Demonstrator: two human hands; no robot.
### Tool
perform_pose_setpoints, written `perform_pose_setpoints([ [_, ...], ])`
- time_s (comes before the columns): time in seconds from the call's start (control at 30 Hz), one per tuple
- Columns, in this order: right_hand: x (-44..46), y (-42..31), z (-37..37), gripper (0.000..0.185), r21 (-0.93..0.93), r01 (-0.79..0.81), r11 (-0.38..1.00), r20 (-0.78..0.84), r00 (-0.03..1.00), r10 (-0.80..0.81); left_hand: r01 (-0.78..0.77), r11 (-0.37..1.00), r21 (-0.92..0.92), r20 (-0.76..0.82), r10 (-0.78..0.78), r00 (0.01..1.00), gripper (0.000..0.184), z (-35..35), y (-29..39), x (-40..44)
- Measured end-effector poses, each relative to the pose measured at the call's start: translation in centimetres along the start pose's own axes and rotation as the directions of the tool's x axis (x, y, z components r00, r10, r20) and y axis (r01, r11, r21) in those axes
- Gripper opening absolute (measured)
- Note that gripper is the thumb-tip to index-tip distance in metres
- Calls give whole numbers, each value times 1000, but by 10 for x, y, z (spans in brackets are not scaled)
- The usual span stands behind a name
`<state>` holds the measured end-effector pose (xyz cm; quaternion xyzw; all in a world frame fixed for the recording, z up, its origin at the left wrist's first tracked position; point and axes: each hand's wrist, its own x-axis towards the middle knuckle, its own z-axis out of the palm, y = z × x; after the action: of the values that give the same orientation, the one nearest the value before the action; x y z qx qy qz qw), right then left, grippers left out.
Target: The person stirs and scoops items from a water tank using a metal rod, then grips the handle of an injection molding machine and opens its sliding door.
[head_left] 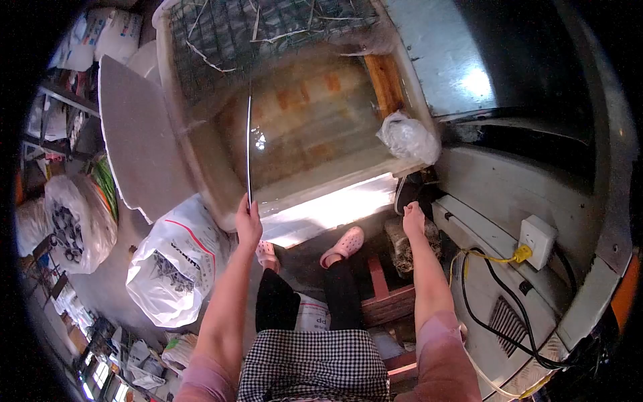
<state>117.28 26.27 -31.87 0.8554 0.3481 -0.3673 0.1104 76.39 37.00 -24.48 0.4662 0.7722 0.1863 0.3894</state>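
Note:
My left hand [248, 223] is closed around the lower end of a long thin rod [249, 147], shiny along its near part. The rod reaches away from me over a large pale tub [201, 181] filled with murky water [301, 147]. Dark netting [221, 33] with pale strips on it lies across the tub's far part, near the rod's far end. My right hand [414, 220] is closed in front of the tub's right corner, beside a dark object [407, 191]. Whatever may be inside its fingers is hidden.
A crumpled clear plastic bag [407, 137] sits on the tub's right corner. White sacks [177, 264] stand at left, beside a grey panel [140, 141]. At right are a machine housing, a white outlet box [538, 241] with a yellow plug, and black cables [499, 281]. Reddish beams [388, 305] lie near my feet.

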Motion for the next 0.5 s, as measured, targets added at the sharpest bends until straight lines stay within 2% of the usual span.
perform_pose_setpoints([
  [0.03,-1,-1,0,19,1,0,1000,-2,1000,0,-3,1000,-1,0,3,1000,33,-2,-3,-2],
  [0.1,-1,-4,2,19,139,-3,990,-55,998,11,-52,996,69,1,52,999,33,-6,-7,-5],
  [0.33,-4,1,12,28,119,66,991,-69,996,-58,11,997,75,4,-11,1000,32,-27,12,-33],
  [0.4,-6,4,16,31,114,93,989,-99,992,-82,-43,985,169,-9,45,999,32,-36,13,-46],
  [0.5,-16,5,15,31,118,132,984,-149,982,-114,-107,981,160,-10,110,994,33,-51,4,-63],
])
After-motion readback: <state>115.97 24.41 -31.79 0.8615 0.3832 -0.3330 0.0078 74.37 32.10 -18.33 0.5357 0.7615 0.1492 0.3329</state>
